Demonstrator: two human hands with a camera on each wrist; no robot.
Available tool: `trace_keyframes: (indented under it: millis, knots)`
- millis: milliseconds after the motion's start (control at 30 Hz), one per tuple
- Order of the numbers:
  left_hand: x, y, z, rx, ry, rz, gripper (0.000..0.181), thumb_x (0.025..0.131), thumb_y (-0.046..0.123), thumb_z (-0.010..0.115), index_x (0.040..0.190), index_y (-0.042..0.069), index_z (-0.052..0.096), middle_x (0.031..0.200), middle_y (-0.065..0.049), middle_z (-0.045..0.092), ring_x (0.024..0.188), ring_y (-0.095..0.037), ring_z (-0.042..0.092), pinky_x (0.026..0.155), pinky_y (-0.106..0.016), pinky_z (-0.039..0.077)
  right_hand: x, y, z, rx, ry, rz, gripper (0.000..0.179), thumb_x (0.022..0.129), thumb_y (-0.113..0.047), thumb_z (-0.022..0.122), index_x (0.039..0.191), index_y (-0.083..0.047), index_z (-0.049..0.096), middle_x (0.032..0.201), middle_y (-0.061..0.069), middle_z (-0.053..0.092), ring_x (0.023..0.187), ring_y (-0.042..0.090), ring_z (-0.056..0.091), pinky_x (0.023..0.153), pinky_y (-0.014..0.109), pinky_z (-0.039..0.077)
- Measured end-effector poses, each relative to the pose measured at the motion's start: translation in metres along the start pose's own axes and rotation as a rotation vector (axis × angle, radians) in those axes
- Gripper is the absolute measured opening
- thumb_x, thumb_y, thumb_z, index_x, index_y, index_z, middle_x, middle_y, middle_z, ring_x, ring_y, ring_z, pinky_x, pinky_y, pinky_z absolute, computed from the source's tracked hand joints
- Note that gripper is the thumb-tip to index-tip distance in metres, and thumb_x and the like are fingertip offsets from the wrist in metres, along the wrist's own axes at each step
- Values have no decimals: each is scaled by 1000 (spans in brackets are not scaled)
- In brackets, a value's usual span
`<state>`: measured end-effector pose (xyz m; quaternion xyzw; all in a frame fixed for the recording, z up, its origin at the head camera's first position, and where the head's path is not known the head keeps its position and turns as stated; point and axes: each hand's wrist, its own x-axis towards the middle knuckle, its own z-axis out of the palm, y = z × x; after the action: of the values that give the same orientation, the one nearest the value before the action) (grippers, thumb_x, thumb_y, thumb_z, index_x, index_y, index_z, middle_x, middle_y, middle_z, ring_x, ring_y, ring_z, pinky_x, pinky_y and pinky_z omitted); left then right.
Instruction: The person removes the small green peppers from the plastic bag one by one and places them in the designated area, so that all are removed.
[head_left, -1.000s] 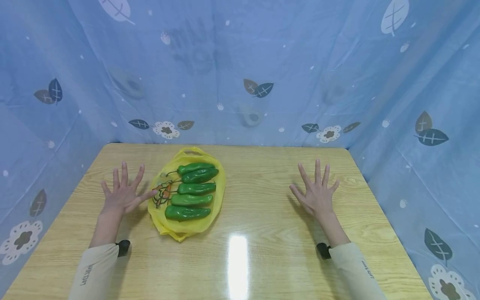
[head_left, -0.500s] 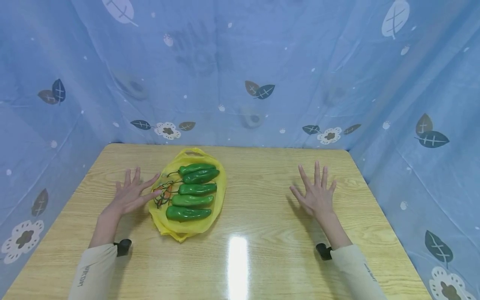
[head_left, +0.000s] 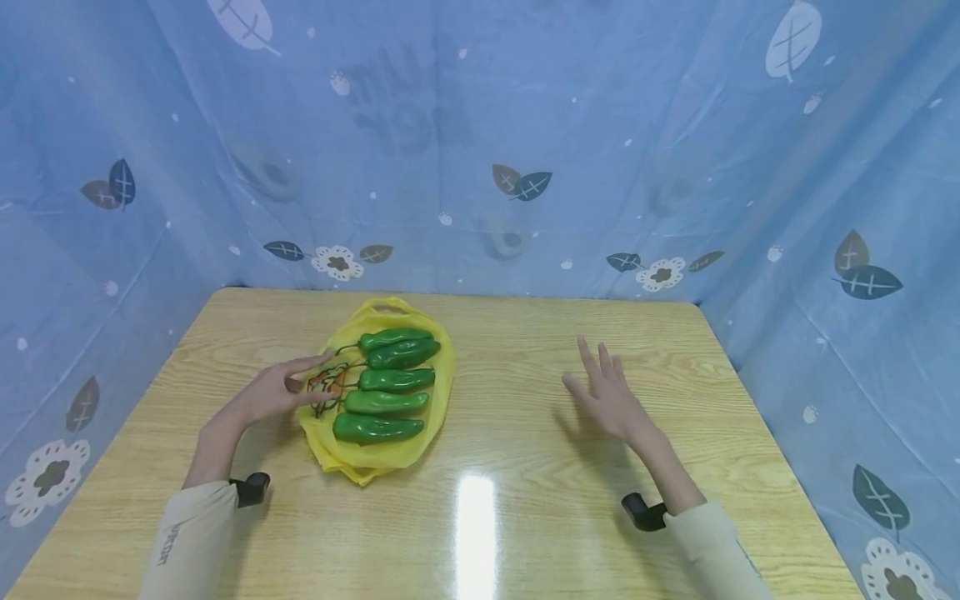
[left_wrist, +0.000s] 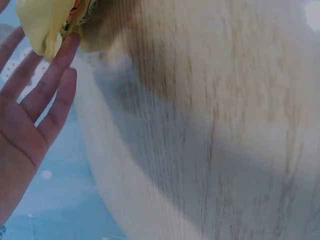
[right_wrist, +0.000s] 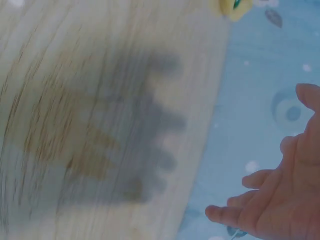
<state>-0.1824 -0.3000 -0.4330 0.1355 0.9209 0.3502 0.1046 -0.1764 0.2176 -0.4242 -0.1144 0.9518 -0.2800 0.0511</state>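
Several long green peppers (head_left: 386,403) lie side by side on a flattened yellow plastic bag (head_left: 378,458), stems pointing left. An orange and black print shows on the bag near the stems. My left hand (head_left: 264,395) reaches over the bag's left edge, thumb and fingers spread apart around the printed part, fingertips close to the stems. In the left wrist view its fingers (left_wrist: 47,90) are fairly straight beside the yellow plastic. My right hand (head_left: 613,402) is held above the table right of the bag, fingers loosely extended, holding nothing.
The light wooden table (head_left: 510,400) has a bright light reflection (head_left: 477,533) near its front. A blue patterned curtain (head_left: 450,125) encloses the back and both sides. A black wrist camera strap (head_left: 251,489) sits below each hand.
My left hand has moved right from beside the bag to over its left edge, its fingers drawing together. My right hand has shifted slightly left and turned, its fingers less spread.
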Motion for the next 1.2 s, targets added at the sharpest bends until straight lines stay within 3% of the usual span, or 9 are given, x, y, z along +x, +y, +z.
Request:
trace_keyframes:
  millis: [167,367,567,767,867,967,1067,1133,1200]
  knots:
    - [-2,-4,0,-9,6,-42,75,78,33,80,140,4,49,140,-29,44,113,-48,55,94,-57,47,-2,-15,3,77,-37,-43,69,103,-47,34,156,-20,-1,156,27,-6,139,51,-11,103,76,7]
    - [-3,-10,3,-53,29,-7,49,76,22,82,116,0,65,136,-24,51,115,-45,54,98,-52,46,-3,-28,10,100,-77,-88,68,102,-47,35,156,-22,2,157,23,-5,140,49,-9,104,76,7]
    - [0,-11,4,-44,31,14,20,76,20,82,89,10,71,136,-23,51,118,-41,54,98,-49,47,5,-39,21,168,-135,-143,66,103,-42,39,156,-21,8,159,17,2,144,42,-1,110,68,6]
    - [0,-11,3,18,39,15,13,75,21,82,77,16,71,134,-21,54,101,-29,63,82,-33,53,26,-45,29,491,-315,-241,51,103,-31,43,150,-12,34,150,17,36,135,38,37,108,57,32]
    - [-1,-11,3,17,34,12,14,77,22,82,78,14,71,134,-22,54,103,-31,62,85,-34,54,38,-46,38,709,-428,-264,49,103,-27,43,149,-10,36,147,23,38,131,41,41,104,59,36]
    - [-1,-10,4,5,25,-3,13,78,22,81,80,13,71,135,-22,53,107,-35,60,84,-32,53,49,-47,50,851,-470,-287,49,103,-24,45,148,-9,37,146,23,38,127,44,44,101,60,40]
    - [-2,-10,5,15,26,-13,12,77,21,81,81,14,72,135,-20,53,107,-34,60,77,-18,49,57,-52,59,887,-455,-287,48,101,-22,50,147,-10,40,145,17,43,126,42,47,99,58,42]
    - [-2,-10,5,12,27,-14,12,78,21,81,83,13,72,136,-21,53,97,-35,61,70,-17,46,62,-56,64,901,-445,-300,48,100,-20,53,146,-9,42,144,16,45,124,42,48,98,58,44]
    - [-2,-10,5,30,36,-5,14,77,22,81,84,13,73,135,-21,53,105,-37,60,79,-23,51,67,-60,69,917,-437,-322,48,99,-16,55,144,-5,43,143,17,46,123,44,48,95,59,46]
